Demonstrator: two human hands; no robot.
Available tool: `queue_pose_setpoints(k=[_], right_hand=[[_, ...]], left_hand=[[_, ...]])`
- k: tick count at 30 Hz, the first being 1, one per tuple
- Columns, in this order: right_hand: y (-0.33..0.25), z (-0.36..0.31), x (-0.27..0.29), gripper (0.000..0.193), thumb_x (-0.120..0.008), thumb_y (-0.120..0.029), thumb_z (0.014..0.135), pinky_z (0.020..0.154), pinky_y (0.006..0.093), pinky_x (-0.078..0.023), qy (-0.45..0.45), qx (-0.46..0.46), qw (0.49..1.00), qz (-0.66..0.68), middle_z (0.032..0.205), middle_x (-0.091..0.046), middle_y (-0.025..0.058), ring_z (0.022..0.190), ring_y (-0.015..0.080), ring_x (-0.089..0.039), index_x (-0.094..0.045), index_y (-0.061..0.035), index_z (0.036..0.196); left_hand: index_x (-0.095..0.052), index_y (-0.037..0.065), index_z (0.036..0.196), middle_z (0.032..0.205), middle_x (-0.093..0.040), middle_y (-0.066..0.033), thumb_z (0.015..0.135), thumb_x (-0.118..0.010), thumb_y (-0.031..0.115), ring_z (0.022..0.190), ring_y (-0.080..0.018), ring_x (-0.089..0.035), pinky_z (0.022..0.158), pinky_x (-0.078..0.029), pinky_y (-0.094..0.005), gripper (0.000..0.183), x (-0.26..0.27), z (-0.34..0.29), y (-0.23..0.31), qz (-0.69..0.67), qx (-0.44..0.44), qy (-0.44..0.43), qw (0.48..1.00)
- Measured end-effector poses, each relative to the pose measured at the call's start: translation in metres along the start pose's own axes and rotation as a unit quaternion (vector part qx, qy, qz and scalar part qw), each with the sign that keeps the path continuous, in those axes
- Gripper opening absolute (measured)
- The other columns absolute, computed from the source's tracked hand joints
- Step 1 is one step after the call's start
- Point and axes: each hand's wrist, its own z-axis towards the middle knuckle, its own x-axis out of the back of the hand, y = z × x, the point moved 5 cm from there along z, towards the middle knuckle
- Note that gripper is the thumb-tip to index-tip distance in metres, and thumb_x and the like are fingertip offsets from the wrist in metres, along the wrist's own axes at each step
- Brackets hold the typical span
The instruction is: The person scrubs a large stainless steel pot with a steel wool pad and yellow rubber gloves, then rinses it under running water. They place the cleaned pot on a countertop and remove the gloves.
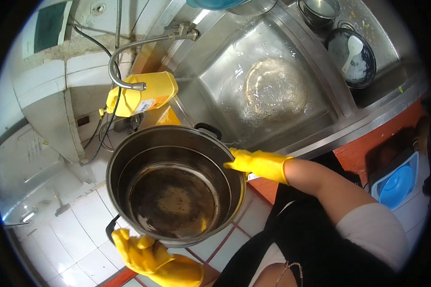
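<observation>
Both my hands wear yellow rubber gloves and support a large, deep metal pot (175, 198), tilted so its inside shows. Brown stains and a little wetness mark its bottom. My left hand (146, 253) is closed at the near left side, by a black handle (111, 229); part of its grip is hidden under the pot. At the right rim, my right hand (258, 163) grips the edge with its fingertips. A second black handle (208, 130) at the far side touches neither hand. The pot is in front of the sink's near left corner.
Beyond the pot, water lies in a steel sink (316, 103). A curved tap (129, 52) reaches over a yellow jug (146, 93). At the far right are a dark pan (364, 71) holding a white ladle-like utensil (353, 52) and a metal pot (321, 9). A blue basin (396, 184) sits low at right.
</observation>
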Motion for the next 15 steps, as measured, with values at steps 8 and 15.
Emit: queue_pose_setpoints(k=[8, 15], right_hand=[[0.093, 0.016, 0.282, 0.038, -0.082, -0.031, 0.09, 0.08, 0.0432, -0.059, 0.587, -0.085, 0.804, 0.049, 0.105, -0.075, 0.0173, 0.089, 0.0295, -0.072, -0.073, -0.0036, 0.114], [0.207, -0.007, 0.388, 0.073, -0.083, -0.04, 0.087, 0.102, 0.0454, -0.053, 0.568, -0.163, 0.806, 0.027, 0.14, -0.066, 0.018, 0.124, 0.0346, -0.065, -0.059, -0.0036, 0.146]], left_hand=[[-0.062, -0.003, 0.134, 0.109, -0.065, -0.0068, 0.109, -0.055, 0.02, 0.057, -0.0074, -0.054, 0.059, -0.053, -0.021, 0.034, 0.069, 0.064, -0.034, -0.017, 0.03, 0.016, 0.999], [-0.063, -0.002, 0.134, 0.106, -0.063, -0.0051, 0.11, -0.054, 0.02, 0.057, -0.0061, -0.052, 0.058, -0.051, -0.0196, 0.034, 0.09, 0.089, -0.061, 0.001, 0.044, 0.041, 0.998]])
